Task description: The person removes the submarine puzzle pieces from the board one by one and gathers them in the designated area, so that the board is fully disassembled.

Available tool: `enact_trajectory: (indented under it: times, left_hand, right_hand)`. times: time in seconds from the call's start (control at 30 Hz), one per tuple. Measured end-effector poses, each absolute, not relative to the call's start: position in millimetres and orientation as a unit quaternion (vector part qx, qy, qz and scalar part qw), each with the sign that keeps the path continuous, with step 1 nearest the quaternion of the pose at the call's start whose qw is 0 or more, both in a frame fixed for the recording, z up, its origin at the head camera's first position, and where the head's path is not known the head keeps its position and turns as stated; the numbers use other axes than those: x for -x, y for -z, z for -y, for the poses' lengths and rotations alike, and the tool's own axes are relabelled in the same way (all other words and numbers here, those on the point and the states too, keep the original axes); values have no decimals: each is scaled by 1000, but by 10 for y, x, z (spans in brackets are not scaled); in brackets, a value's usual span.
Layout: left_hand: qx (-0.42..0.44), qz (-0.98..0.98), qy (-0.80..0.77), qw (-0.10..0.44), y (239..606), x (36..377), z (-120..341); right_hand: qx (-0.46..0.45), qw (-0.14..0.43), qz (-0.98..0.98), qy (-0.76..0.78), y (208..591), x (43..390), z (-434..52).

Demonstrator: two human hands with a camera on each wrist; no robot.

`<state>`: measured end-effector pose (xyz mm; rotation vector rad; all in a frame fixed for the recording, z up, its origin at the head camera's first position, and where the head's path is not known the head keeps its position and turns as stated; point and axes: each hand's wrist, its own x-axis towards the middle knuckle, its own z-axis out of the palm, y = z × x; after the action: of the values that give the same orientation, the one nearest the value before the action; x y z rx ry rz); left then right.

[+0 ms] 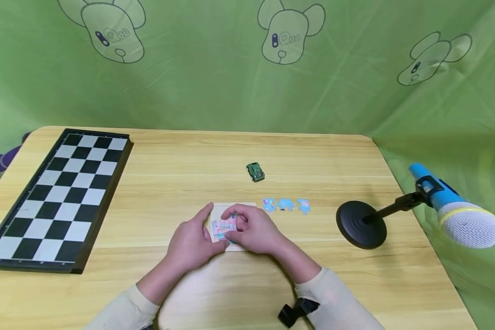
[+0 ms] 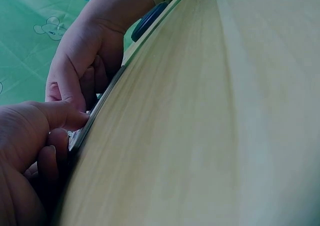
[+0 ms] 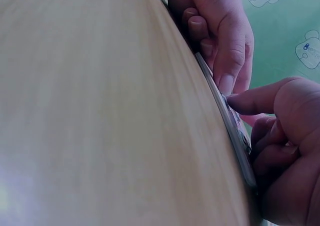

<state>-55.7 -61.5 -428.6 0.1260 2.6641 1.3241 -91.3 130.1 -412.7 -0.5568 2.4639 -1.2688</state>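
A small puzzle board (image 1: 242, 248) with a pale border lies flat on the table, partly covered by both hands. Joined pink and blue puzzle pieces (image 1: 222, 227) show on its left part. My left hand (image 1: 191, 240) holds the board at its left side, thumb by the near edge and index finger up along the left edge. From the right, my right hand (image 1: 257, 228) reaches over the board, its bent index finger and thumb round a pink puzzle piece among the joined ones. Three loose blue puzzle pieces (image 1: 286, 204) lie in a row right of the board.
Behind the board stands a small green toy car (image 1: 255, 172). A black-and-white chessboard (image 1: 71, 197) covers the table's left side. On the right, a blue microphone (image 1: 449, 197) leans outward on a round black base (image 1: 356, 229). Green cloth (image 1: 214, 91) hangs behind the table.
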Motion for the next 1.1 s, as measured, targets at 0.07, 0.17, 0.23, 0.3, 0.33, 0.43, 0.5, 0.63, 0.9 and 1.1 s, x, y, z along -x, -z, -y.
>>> enact_trajectory:
  times: [0.07, 0.17, 0.23, 0.3, 0.33, 0.43, 0.5, 0.63, 0.9, 1.1]
  left_hand:
    - [-42, -892, -442, 81, 4285, 558, 613]
    - [-41, -893, -441, 81, 4282, 560, 612]
    - [-39, -893, -441, 82, 4281, 559, 611]
    - [-39, -893, -441, 82, 4282, 557, 609]
    - [-38, -893, -442, 83, 4284, 556, 608]
    - [-39, -892, -442, 83, 4290, 554, 605]
    - [-41, -892, -442, 84, 4293, 555, 603]
    - [-43, -890, -444, 88, 4290, 556, 599]
    - [-43, -893, -438, 90, 4265, 556, 596]
    - [-42, -894, -437, 93, 4258, 552, 594]
  right_hand:
    - [200, 155, -863, 436, 4130, 916, -1303]
    - [204, 155, -867, 428, 4136, 919, -1301]
    - [203, 156, -868, 426, 4138, 919, -1300]
    - [202, 156, -869, 425, 4139, 917, -1298]
    - [201, 157, -869, 425, 4138, 914, -1299]
    - [199, 157, -865, 432, 4128, 903, -1304]
    - [195, 154, -860, 444, 4109, 891, -1316]
    - [189, 136, -852, 470, 4074, 861, -1365]
    - [179, 103, -847, 490, 4041, 814, -1552]
    - [165, 96, -849, 492, 3997, 786, -1733]
